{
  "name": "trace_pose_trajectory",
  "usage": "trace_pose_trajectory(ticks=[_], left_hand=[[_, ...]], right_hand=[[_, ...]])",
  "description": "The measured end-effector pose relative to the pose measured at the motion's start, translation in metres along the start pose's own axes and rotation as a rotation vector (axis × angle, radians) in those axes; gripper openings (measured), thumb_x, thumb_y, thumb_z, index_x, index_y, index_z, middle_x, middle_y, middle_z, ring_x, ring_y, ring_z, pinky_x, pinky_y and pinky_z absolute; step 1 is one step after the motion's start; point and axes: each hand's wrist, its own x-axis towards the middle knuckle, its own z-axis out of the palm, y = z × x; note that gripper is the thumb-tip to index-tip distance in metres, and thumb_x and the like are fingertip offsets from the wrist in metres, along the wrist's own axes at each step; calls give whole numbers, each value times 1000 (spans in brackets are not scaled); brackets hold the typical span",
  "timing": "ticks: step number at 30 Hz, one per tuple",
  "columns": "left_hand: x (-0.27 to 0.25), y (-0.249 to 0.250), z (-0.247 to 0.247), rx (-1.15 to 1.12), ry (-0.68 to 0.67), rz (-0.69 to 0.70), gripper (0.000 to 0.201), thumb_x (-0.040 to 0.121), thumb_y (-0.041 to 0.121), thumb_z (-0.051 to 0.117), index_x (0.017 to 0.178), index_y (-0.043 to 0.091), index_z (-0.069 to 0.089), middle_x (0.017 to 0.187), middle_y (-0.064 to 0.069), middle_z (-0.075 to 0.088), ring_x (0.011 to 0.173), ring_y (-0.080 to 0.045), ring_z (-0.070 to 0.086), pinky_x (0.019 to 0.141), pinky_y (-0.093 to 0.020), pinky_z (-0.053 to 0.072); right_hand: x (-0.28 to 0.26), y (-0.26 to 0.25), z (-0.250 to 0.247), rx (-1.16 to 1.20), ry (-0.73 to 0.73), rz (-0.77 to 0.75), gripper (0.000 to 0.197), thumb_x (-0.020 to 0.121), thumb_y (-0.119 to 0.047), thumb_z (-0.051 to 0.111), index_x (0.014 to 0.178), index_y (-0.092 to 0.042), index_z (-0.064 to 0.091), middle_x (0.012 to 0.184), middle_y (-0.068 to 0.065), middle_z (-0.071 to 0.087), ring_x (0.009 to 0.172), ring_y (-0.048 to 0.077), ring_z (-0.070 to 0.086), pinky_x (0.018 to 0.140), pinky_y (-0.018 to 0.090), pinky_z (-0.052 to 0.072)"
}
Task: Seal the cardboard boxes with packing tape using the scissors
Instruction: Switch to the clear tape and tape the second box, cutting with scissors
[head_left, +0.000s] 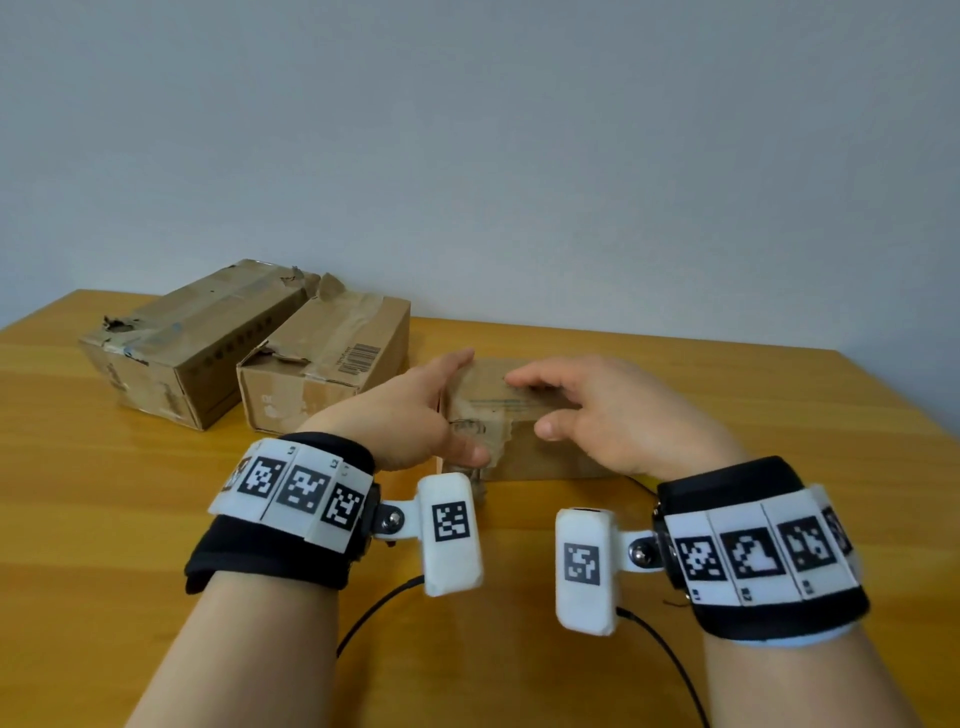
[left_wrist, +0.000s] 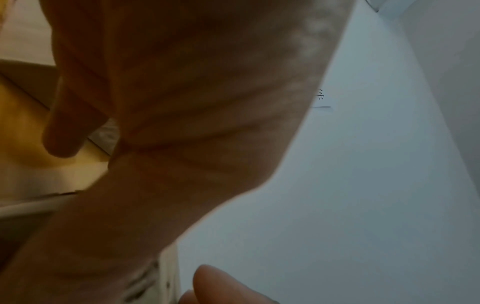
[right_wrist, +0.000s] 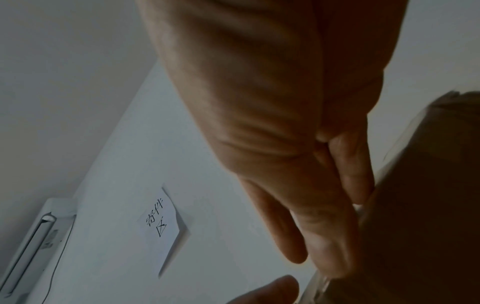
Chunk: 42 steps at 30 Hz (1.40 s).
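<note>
On table (head_left: 727, 519), left hand (head_left: 415, 415), right hand (head_left: 613, 415) pressing box (head_left: 493, 410) edges

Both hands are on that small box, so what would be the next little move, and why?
Probably press the top shut and smooth it flat. The left hand steadies the box's left end, the right hand's straight fingers lie along its top, and no tape roll or scissors show in view.

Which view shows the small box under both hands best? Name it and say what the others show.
Head view. The small cardboard box lies on the wooden table, with the left hand at its left end and the right hand flat on top. The right wrist view shows only a dark cardboard side; the left wrist view shows blurred edges.
</note>
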Motion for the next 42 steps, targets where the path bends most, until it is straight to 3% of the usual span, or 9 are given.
trace_pose_trajectory(ticks=[8, 12, 17, 24, 27, 33, 37, 40, 42], left_hand=[[5, -4, 3, -74, 65, 39, 88, 78, 18, 81, 149, 38, 32, 127, 11, 53, 111, -8, 54, 98, -31, 42], [4, 0, -1, -269, 126, 40, 68, 78, 24, 81, 138, 30, 49, 113, 10, 59, 103, -7, 57, 85, -25, 43], [2, 4, -4, -292, 107, -5, 45, 82, 52, 70, 117, 25, 62, 97, 3, 74, 93, -20, 69, 91, -44, 52], [-3, 11, -3, -217, 73, -94, 55, 86, 70, 51, 106, 22, 69, 78, 4, 76, 74, -17, 74, 63, -28, 52], [-4, 13, -1, -179, 61, -148, 56, 89, 72, 42, 107, 26, 68, 80, 1, 76, 79, -21, 74, 59, -26, 50], [0, 11, 4, -163, 10, -175, 45, 92, 65, 46, 107, 26, 62, 100, -3, 72, 71, -24, 70, 45, -21, 46], [4, 8, 4, -180, 17, -170, 40, 95, 62, 45, 103, 27, 63, 99, -1, 72, 81, -26, 72, 61, -30, 56], [5, 3, -1, -119, 79, -150, 54, 95, 69, 29, 117, 31, 61, 114, 2, 63, 103, -24, 61, 89, -41, 53], [5, 1, -4, -164, 91, -122, 50, 94, 69, 31, 119, 35, 57, 119, 3, 59, 108, -22, 56, 94, -42, 49]], right_hand=[[0, -1, -1, 38, 18, 2, 52, 92, -25, 70, 137, -46, 55, 141, -16, 56, 129, 9, 52, 111, 39, 42], [-9, -1, -14, 69, 210, -23, 41, 96, -28, 66, 132, -46, 60, 141, -14, 56, 130, 11, 49, 97, 26, 35], [-21, -7, -26, 76, 359, -80, 36, 97, -27, 65, 128, -46, 62, 142, -19, 56, 135, 6, 44, 97, 18, 27], [-31, -10, -33, 144, 75, -78, 41, 93, -15, 64, 105, -53, 60, 122, -22, 60, 100, 3, 63, 79, 30, 58], [-32, -14, -31, 172, -76, -68, 35, 84, -32, 78, 108, -49, 59, 114, -21, 66, 102, 0, 65, 86, 32, 57], [-14, -24, -8, 89, 111, -3, 26, 85, -55, 69, 105, -41, 59, 108, -21, 59, 99, 1, 57, 74, 25, 49], [-4, -23, 6, 76, 134, 30, 27, 86, -49, 72, 105, -41, 53, 113, -15, 49, 105, 9, 52, 87, 32, 50], [1, -22, 11, 65, 137, 15, 26, 89, -44, 71, 104, -38, 51, 113, -12, 48, 101, 8, 49, 74, 24, 40], [1, -22, 12, 54, 136, 7, 22, 91, -44, 68, 105, -37, 52, 113, -11, 48, 101, 8, 48, 71, 23, 36]])
